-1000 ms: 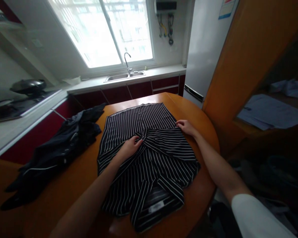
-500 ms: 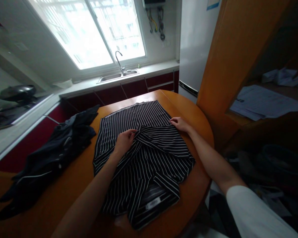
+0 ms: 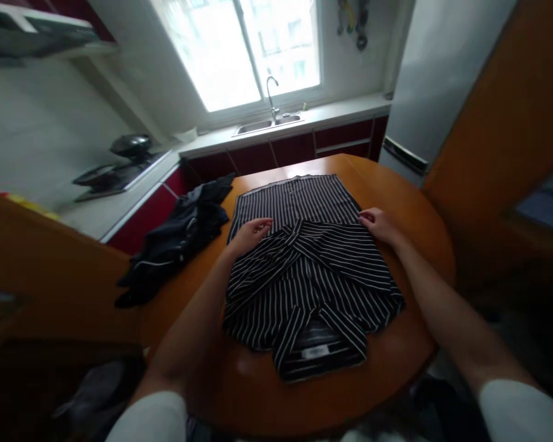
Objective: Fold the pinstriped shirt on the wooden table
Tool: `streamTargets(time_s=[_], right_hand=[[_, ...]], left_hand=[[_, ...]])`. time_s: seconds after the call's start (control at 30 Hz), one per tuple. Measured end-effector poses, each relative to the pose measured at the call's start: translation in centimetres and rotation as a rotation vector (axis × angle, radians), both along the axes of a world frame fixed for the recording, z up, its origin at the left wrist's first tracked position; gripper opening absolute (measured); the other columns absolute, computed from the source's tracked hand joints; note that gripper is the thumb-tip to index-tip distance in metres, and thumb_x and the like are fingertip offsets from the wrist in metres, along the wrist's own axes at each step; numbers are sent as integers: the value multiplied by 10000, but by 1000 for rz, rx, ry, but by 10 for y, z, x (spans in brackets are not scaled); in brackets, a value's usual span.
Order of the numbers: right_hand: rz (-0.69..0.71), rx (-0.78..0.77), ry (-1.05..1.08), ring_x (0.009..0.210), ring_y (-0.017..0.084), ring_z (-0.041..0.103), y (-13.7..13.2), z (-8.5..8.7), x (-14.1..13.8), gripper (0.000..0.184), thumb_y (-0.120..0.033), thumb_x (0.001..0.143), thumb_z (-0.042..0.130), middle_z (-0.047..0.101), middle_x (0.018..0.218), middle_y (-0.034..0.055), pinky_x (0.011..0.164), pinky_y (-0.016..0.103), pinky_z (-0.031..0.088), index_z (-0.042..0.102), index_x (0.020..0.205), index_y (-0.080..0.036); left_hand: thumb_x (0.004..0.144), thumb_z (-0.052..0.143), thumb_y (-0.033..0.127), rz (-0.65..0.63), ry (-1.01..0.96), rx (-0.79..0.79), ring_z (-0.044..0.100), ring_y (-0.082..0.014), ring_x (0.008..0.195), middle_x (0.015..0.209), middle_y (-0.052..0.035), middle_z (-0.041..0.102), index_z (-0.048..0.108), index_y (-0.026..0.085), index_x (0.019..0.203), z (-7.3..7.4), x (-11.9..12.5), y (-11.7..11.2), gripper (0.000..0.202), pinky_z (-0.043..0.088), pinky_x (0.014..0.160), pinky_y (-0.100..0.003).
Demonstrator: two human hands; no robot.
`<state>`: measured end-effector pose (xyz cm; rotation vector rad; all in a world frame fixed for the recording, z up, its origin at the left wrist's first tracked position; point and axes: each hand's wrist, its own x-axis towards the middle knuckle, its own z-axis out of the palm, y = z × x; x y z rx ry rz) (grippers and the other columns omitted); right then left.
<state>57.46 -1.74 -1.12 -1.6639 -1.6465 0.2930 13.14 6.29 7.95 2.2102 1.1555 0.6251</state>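
A black shirt with white stripes lies on the table with its collar towards me. Both sleeves are folded inward over the body and cross near the middle. Just above the shirt's left part hovers my left hand, its fingers loosely bent and apart from the thumb, with no cloth visible in them. On the other side my right hand pinches the shirt's right edge near the folded sleeve. A pale label shows inside the collar.
Dark clothing lies in a heap along the left side of the round-ended wooden table. Beyond are a counter with a sink and a window. A stove with pans stands far left, a fridge at right.
My left hand has let go of the sleeve at the middle and shifted left over the shirt. My right hand stays at the right edge. The view has turned left.
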Motion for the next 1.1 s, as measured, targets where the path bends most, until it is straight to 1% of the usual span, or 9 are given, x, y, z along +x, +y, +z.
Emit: streamTargets(time_s=[0.1, 0.2, 0.4, 0.5, 0.57, 0.63, 0.8, 0.97, 1.1], right_hand=[[-56, 54, -24, 940, 246, 651, 2, -4, 5, 258, -280, 899, 557, 713, 1033, 126, 923, 399, 504, 738, 1026, -147], [-92, 84, -30, 1034, 266, 642, 1, -1, 6, 255, -242, 888, 534, 715, 1092, 155, 969, 422, 485, 736, 1007, -142], [-107, 46, 101, 1133, 243, 647, -26, 35, -5, 444, -113, 880, 450, 680, 1247, 186, 1028, 402, 473, 643, 1280, -125], [-20, 8, 99, 1231, 235, 606, -52, 55, -17, 472, -115, 891, 415, 643, 1333, 151, 1099, 421, 440, 628, 1312, -145], [53, 39, 17, 1331, 223, 531, -73, 56, -30, 501, -155, 926, 398, 583, 1427, 105, 1160, 440, 384, 566, 1397, -185], [93, 45, -98, 1438, 216, 407, -91, 46, -44, 521, -214, 969, 368, 473, 1538, 81, 1216, 464, 296, 487, 1476, -210], [196, -178, -381, 1536, 258, 183, -116, 14, -61, 540, -391, 1027, 352, 294, 1641, 85, 1232, 572, 155, 424, 1534, -218], [92, -136, -312, 1538, 258, 174, -102, 28, -52, 552, -424, 1047, 294, 281, 1645, 92, 1224, 593, 147, 401, 1548, -220], [95, -134, -289, 1542, 276, 155, -70, 47, -69, 558, -418, 1037, 322, 264, 1649, 113, 1215, 606, 154, 412, 1541, -193]], left_hand=[[906, 591, 531, 12, -89, -48, 674, -233, 1063, 1235, -129, 705, 662, 139, 1277, 24, -42, -8, 545, 513, 967, -381], [954, 554, 470, 15, -107, -9, 653, -245, 1142, 1254, -132, 695, 676, 137, 1259, 29, -74, -37, 468, 484, 1032, -408], [1033, 420, 314, -124, -7, 109, 557, -221, 1315, 1364, -85, 639, 680, 216, 1278, -17, -86, -110, 371, 402, 1160, -429], [1058, 350, 321, -149, 149, 137, 368, -224, 1473, 1548, -48, 469, 552, 262, 1436, -42, -82, -136, 433, 306, 1222, -476], [1058, 366, 367, -157, 289, 174, 243, -250, 1527, 1623, -32, 347, 421, 297, 1530, -54, -82, -144, 481, 241, 1233, -540], [1055, 379, 414, -175, 413, 224, 189, -274, 1540, 1653, -23, 272, 347, 333, 1564, -64, -84, -146, 516, 205, 1227, -584], [1048, 377, 455, -205, 522, 308, 168, -278, 1543, 1662, -4, 233, 266, 366, 1586, -76, -90, -139, 556, 202, 1224, -584], [1068, 282, 430, -174, 410, 221, 175, -268, 1543, 1660, -22, 251, 335, 323, 1571, -50, -84, -124, 517, 216, 1223, -572], [1064, 281, 438, -118, 287, 235, 233, -253, 1529, 1625, -57, 343, 439, 238, 1521, -25, -45, -94, 524, 225, 1238, -522]])
